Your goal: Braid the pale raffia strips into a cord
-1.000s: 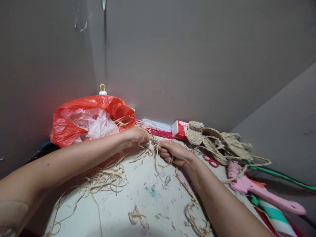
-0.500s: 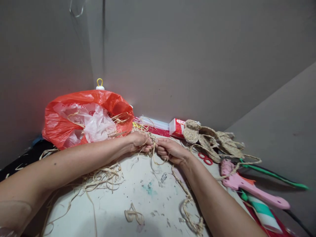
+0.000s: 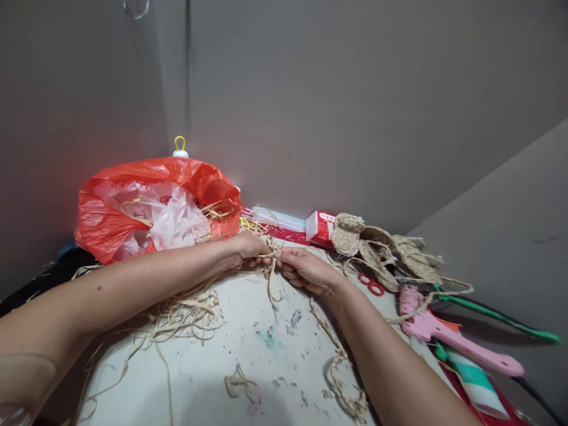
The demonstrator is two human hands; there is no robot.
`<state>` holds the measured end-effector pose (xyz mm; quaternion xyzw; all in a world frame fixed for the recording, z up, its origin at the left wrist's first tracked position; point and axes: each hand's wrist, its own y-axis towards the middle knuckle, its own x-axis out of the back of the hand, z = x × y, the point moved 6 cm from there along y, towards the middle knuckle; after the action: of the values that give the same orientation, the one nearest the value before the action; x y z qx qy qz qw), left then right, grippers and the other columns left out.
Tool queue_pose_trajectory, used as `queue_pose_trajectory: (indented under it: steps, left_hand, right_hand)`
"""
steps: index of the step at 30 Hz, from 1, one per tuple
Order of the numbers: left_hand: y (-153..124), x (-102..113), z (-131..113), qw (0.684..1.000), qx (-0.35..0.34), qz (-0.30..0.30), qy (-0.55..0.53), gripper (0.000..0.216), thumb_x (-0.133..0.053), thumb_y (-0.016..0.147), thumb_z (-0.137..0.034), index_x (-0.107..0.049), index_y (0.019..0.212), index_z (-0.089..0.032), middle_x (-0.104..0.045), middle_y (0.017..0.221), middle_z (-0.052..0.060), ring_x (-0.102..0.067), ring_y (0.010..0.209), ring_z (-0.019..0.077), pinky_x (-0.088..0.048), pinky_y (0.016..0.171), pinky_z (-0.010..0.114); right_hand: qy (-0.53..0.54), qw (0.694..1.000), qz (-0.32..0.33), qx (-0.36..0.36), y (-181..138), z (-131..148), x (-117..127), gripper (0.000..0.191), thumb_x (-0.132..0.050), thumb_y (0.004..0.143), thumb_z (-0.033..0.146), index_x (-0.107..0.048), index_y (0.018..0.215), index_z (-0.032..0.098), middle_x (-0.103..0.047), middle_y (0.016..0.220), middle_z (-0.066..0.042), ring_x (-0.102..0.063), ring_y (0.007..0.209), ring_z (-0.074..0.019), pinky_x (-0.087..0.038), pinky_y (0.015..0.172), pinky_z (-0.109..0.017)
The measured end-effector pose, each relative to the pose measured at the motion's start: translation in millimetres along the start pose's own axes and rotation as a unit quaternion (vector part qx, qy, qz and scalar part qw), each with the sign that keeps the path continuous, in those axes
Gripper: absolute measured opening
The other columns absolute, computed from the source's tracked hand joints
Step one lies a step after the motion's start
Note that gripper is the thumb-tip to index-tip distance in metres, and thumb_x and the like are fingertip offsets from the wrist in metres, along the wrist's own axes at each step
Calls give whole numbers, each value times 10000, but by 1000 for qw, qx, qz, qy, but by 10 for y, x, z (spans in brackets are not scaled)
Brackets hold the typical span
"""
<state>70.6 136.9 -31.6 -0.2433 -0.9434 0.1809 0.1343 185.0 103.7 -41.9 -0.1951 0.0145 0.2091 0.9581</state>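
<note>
Over the far part of the white table my left hand (image 3: 254,248) and my right hand (image 3: 306,269) almost meet, each closed in a pinch. Between them they grip thin tan raffia strands (image 3: 272,277), whose loose ends hang down below the fingers. A braided raffia cord (image 3: 326,331) runs under my right forearm and curls near the table's front. Beneath my left forearm lies a tangled heap of raffia (image 3: 193,316). The exact crossing of the strands is partly hidden by the fingers.
A red plastic bag (image 3: 128,171) with raffia and white plastic stands back left. On the right are coiled braided pieces (image 3: 377,248), red-handled scissors (image 3: 370,284), a pink glue gun (image 3: 461,343) and a green-and-white roll (image 3: 479,384). A red-white tissue pack (image 3: 318,228) sits by the wall.
My left hand has turned slightly, its knuckles now more on top. The strand between my fingertips now lies more sideways, and the hanging ends have shifted left.
</note>
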Motion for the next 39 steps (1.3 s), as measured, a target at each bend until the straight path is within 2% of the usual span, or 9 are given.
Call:
queue_pose_trajectory:
  steps: [4, 7, 11, 14, 19, 22, 26, 32, 39]
  left_hand:
    - [20, 44, 6, 999, 10, -8, 47, 176, -571, 676, -136, -504, 514, -154, -430, 400, -50, -277, 331, 55, -177, 369, 211]
    - [-8, 23, -13, 996, 12, -12, 82, 175, -566, 679, -151, -500, 517, -156, -414, 395, -52, -277, 325, 58, -197, 368, 213]
    - [-108, -37, -105, 988, -24, -60, 137, 96, -560, 677, -136, -520, 592, -156, -484, 454, -36, -390, 377, 73, -289, 401, 202]
    - [-200, -78, -195, 975, -57, -108, 187, 24, -559, 705, -171, -544, 694, -154, -534, 512, -18, -445, 423, 90, -321, 424, 204]
    - [-298, -129, -321, 936, -111, -150, 299, 134, -625, 689, -245, -578, 755, -138, -621, 652, 54, -571, 607, 164, -392, 523, 232]
    - [-335, -167, -361, 913, -138, -153, 353, 215, -656, 672, -278, -593, 816, -131, -660, 823, 114, -610, 776, 232, -436, 613, 271]
    - [-376, -200, -391, 895, -143, -144, 398, 244, -630, 703, -305, -602, 864, -123, -663, 923, 153, -619, 861, 269, -463, 673, 301]
    - [-402, -203, -398, 884, -131, -140, 425, 261, -575, 715, -276, -600, 924, -120, -670, 928, 152, -634, 852, 263, -476, 668, 295]
    - [-460, -204, -418, 885, -135, -135, 424, 282, -546, 690, -300, -605, 903, -124, -672, 870, 135, -635, 799, 255, -465, 614, 288]
  right_hand:
    - [-11, 999, -39, 0, 9, -2, -35, 289, -678, 712, 295, -449, 580, 181, -306, 398, 110, -167, 327, -15, -94, 302, -138]
    - [-3, 998, -58, -1, 13, -6, -54, 231, -657, 700, 264, -483, 581, 170, -299, 379, 109, -159, 322, -15, -91, 299, -138]
    - [32, 998, -62, -2, 20, -13, -69, 169, -638, 667, 252, -511, 606, 159, -270, 386, 118, -137, 333, -17, -95, 303, -141]
    - [62, 996, -60, -2, 31, -25, -71, 216, -631, 635, 237, -435, 566, 181, -246, 403, 120, -131, 345, -15, -100, 314, -137]
    - [86, 994, -68, -1, 31, -30, -80, 288, -650, 594, 201, -369, 530, 195, -239, 403, 121, -128, 346, -9, -93, 312, -130]
    - [89, 993, -79, 6, 19, -15, -88, 319, -665, 582, 193, -357, 501, 191, -263, 388, 113, -150, 335, -5, -109, 303, -129]
    - [89, 992, -89, 18, 3, 7, -88, 354, -674, 588, 219, -341, 474, 188, -296, 384, 101, -172, 320, -2, -123, 294, -133]
    - [77, 992, -95, 30, 4, 2, -86, 338, -682, 603, 237, -376, 469, 185, -305, 368, 96, -190, 303, -5, -138, 290, -139]
    - [64, 993, -94, 39, 5, 5, -70, 288, -677, 588, 198, -414, 472, 180, -323, 337, 87, -198, 303, -14, -147, 292, -147]
